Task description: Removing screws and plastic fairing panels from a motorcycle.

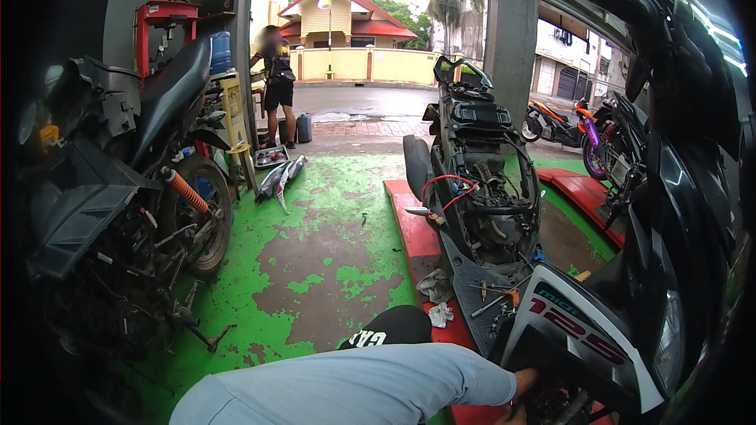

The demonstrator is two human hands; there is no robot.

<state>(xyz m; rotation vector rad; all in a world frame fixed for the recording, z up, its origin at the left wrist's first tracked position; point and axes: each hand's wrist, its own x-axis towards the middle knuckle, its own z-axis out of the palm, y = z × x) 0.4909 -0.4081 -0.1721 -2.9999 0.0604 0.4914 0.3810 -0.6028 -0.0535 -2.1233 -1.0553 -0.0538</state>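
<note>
My left arm in a light blue sleeve crosses the bottom of the head view. My left hand reaches in behind a white-and-black body panel on the black scooter at the right, its fingers mostly hidden. Skin just below it may be my right hand; I cannot tell what it holds. Beside the panel, several hand tools lie on the footboard of a stripped scooter, with crumpled rags near them.
A partly dismantled motorbike stands left. A grey fairing piece lies on the green floor. Red ramps run under the scooters. A co-worker stands at the doorway by a yellow stand. Parked scooters stand right.
</note>
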